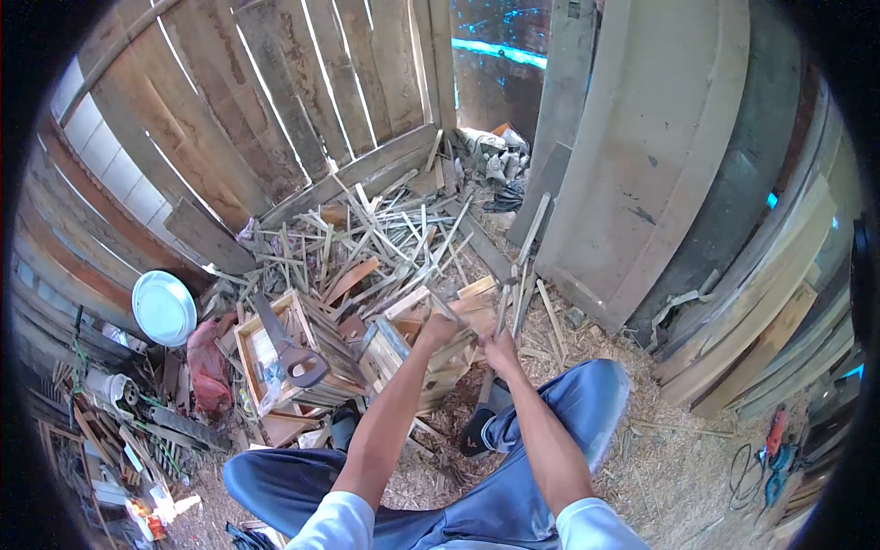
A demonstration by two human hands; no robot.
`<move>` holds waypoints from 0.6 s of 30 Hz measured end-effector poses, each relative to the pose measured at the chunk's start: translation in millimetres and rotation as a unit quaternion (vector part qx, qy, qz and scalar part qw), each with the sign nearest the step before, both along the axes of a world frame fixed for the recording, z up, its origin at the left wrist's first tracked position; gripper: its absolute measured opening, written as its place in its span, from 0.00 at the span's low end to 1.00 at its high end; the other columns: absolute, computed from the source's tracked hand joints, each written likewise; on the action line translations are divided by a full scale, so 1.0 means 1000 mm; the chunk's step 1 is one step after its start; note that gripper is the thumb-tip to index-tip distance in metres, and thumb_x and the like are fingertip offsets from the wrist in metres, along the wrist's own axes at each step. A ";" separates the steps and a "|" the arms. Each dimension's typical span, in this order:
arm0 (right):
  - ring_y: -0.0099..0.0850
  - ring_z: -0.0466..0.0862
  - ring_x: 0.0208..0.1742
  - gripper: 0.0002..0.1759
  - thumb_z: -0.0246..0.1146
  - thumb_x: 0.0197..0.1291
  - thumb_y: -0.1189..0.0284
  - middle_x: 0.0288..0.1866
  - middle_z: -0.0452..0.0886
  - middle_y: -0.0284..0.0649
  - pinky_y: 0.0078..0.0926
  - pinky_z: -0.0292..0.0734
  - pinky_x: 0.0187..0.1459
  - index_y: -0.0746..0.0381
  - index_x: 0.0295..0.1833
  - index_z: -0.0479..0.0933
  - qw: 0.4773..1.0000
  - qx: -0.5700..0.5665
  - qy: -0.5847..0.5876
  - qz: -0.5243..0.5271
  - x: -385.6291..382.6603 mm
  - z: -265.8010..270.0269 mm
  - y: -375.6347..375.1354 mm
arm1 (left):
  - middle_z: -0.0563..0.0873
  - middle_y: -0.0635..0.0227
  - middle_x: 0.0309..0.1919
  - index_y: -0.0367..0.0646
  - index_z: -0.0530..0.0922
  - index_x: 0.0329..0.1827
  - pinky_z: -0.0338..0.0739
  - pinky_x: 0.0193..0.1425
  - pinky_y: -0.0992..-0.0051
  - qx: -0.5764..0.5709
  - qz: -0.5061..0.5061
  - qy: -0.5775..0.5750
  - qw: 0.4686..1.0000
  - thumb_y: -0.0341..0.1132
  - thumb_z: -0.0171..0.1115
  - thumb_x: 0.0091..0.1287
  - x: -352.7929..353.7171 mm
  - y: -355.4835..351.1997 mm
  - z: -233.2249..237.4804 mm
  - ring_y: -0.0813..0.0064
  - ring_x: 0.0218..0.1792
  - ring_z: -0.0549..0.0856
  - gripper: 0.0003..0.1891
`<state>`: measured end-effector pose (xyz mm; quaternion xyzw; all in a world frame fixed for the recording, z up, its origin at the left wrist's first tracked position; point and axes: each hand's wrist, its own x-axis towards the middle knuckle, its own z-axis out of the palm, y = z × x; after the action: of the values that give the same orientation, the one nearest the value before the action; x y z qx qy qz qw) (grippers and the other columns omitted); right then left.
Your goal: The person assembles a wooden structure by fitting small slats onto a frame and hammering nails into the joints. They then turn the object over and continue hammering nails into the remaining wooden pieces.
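Note:
In front of my legs my left hand point(442, 330) is closed at the upper right edge of a wooden box point(390, 344), but its fingertips are hard to see. Just to the right my right hand point(500, 354) is closed around a thin upright tool or stick point(502, 310), whose head I cannot make out. Between the hands lies light-coloured wood. Left of the box stands a wooden crate point(304, 316) with a handsaw point(302, 363) resting on top and clear plastic inside.
Scrap wood strips point(394, 238) are heaped behind the boxes. A white basin point(165, 308) and a red sack point(209, 367) are at the left. Boards point(779, 339) lean at the right, near a red and blue power tool point(776, 458). Wood shavings cover the floor.

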<state>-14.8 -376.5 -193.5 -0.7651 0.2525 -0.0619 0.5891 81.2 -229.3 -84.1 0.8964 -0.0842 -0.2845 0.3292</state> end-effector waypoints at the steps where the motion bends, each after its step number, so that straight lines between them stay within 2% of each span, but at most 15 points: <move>1: 0.29 0.82 0.35 0.07 0.59 0.65 0.82 0.40 0.80 0.38 0.26 0.83 0.37 0.65 0.48 0.72 1.000 0.018 0.012 0.009 -0.002 0.003 -0.003 | 0.87 0.59 0.46 0.35 0.81 0.56 0.78 0.53 0.67 -0.090 -0.028 -0.044 0.995 0.49 0.73 0.59 0.007 0.001 -0.038 0.68 0.45 0.83 0.29; 3: 0.29 0.82 0.36 0.08 0.59 0.65 0.82 0.40 0.80 0.39 0.26 0.82 0.36 0.65 0.49 0.72 0.998 0.052 0.023 -0.003 -0.010 0.018 -0.003 | 0.87 0.60 0.47 0.35 0.80 0.57 0.77 0.54 0.67 -0.056 -0.016 -0.024 0.998 0.49 0.72 0.60 0.001 0.001 -0.068 0.68 0.46 0.82 0.29; 4: 0.29 0.83 0.36 0.09 0.59 0.65 0.82 0.40 0.80 0.39 0.26 0.82 0.36 0.66 0.50 0.72 0.996 0.083 0.034 -0.010 -0.015 0.030 -0.002 | 0.86 0.61 0.47 0.35 0.80 0.58 0.76 0.55 0.67 -0.023 0.003 -0.004 1.000 0.48 0.71 0.62 -0.002 0.002 -0.068 0.67 0.47 0.82 0.29; 5: 0.29 0.83 0.36 0.09 0.59 0.65 0.82 0.40 0.80 0.39 0.26 0.82 0.36 0.66 0.50 0.72 0.995 0.089 0.034 -0.013 -0.020 0.041 -0.003 | 0.86 0.62 0.43 0.34 0.82 0.52 0.76 0.53 0.68 0.000 0.047 0.020 0.999 0.45 0.69 0.64 -0.006 0.004 -0.068 0.69 0.45 0.82 0.23; 6: 0.31 0.83 0.38 0.11 0.60 0.64 0.80 0.41 0.80 0.41 0.28 0.82 0.38 0.66 0.51 0.72 0.993 0.120 0.014 0.018 -0.025 0.055 -0.005 | 0.86 0.62 0.43 0.34 0.82 0.52 0.76 0.53 0.68 0.006 0.045 0.020 0.999 0.45 0.69 0.64 -0.014 0.005 -0.053 0.69 0.45 0.82 0.23; 8: 0.32 0.84 0.40 0.13 0.62 0.63 0.78 0.42 0.81 0.42 0.30 0.82 0.40 0.67 0.53 0.72 0.987 0.154 -0.009 0.050 -0.029 0.065 -0.004 | 0.87 0.62 0.39 0.33 0.83 0.49 0.76 0.50 0.68 -0.071 0.098 0.112 0.986 0.42 0.68 0.65 -0.030 0.005 -0.012 0.70 0.41 0.81 0.19; 9: 0.34 0.84 0.42 0.15 0.63 0.63 0.76 0.42 0.82 0.43 0.32 0.81 0.44 0.67 0.53 0.72 0.996 0.054 -0.011 0.064 -0.028 0.066 -0.003 | 0.87 0.62 0.39 0.33 0.83 0.49 0.76 0.50 0.68 -0.065 0.095 0.108 0.987 0.42 0.68 0.65 -0.035 0.011 -0.001 0.70 0.41 0.81 0.19; 10: 0.35 0.84 0.44 0.16 0.64 0.62 0.74 0.43 0.82 0.44 0.33 0.79 0.47 0.67 0.53 0.71 0.996 -0.048 -0.015 0.073 -0.023 0.069 -0.002 | 0.86 0.63 0.34 0.32 0.84 0.46 0.76 0.44 0.69 -0.097 0.073 0.039 0.992 0.43 0.67 0.66 -0.038 0.019 0.008 0.73 0.36 0.81 0.19; 11: 0.37 0.85 0.48 0.20 0.65 0.61 0.71 0.46 0.84 0.46 0.33 0.76 0.53 0.68 0.55 0.69 0.994 -0.064 0.039 0.083 -0.032 0.129 0.001 | 0.85 0.64 0.30 0.32 0.84 0.42 0.75 0.37 0.70 -0.128 0.048 -0.030 0.990 0.44 0.66 0.66 -0.038 0.026 0.018 0.76 0.31 0.80 0.19; 12: 0.37 0.85 0.48 0.20 0.65 0.61 0.71 0.46 0.84 0.46 0.33 0.76 0.53 0.68 0.55 0.69 0.995 -0.056 0.035 0.080 -0.032 0.146 0.002 | 0.85 0.64 0.30 0.32 0.84 0.42 0.75 0.37 0.70 -0.121 0.044 -0.034 0.991 0.44 0.66 0.66 -0.037 0.033 0.032 0.76 0.31 0.80 0.19; 14: 0.51 0.83 0.54 0.16 0.61 0.65 0.71 0.54 0.83 0.54 0.42 0.77 0.52 0.68 0.52 0.68 0.983 0.052 -0.082 0.153 -0.029 0.160 0.013 | 0.82 0.71 0.25 0.35 0.83 0.36 0.71 0.33 0.75 -0.247 0.089 0.002 0.965 0.38 0.64 0.68 -0.039 0.053 0.061 0.82 0.28 0.77 0.12; 15: 0.44 0.84 0.56 0.13 0.60 0.66 0.73 0.56 0.84 0.47 0.38 0.77 0.53 0.67 0.50 0.67 0.975 0.057 -0.114 0.180 -0.022 0.149 0.021 | 0.81 0.75 0.25 0.36 0.82 0.33 0.68 0.32 0.79 -0.237 0.104 0.011 0.966 0.34 0.62 0.70 -0.039 0.061 0.076 0.86 0.27 0.74 0.10; 16: 0.44 0.84 0.56 0.13 0.60 0.66 0.73 0.56 0.84 0.47 0.38 0.77 0.53 0.67 0.50 0.67 0.973 0.061 -0.119 0.188 -0.018 0.154 0.027 | 0.81 0.75 0.25 0.36 0.82 0.33 0.68 0.32 0.79 -0.234 0.112 0.004 0.966 0.34 0.62 0.70 -0.040 0.066 0.094 0.86 0.27 0.74 0.10; 18: 0.36 0.84 0.55 0.10 0.58 0.67 0.75 0.55 0.85 0.45 0.32 0.76 0.54 0.66 0.49 0.66 0.949 0.126 -0.210 0.200 -0.015 0.166 0.038 | 0.80 0.76 0.25 0.38 0.81 0.32 0.67 0.32 0.79 -0.281 0.158 0.007 0.947 0.35 0.63 0.69 -0.044 0.075 0.120 0.87 0.27 0.73 0.11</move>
<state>-29.6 -338.8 -27.6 -0.6887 -0.0293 -0.0700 0.7210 37.4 -154.7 35.5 0.7674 -0.0156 -0.1998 0.6090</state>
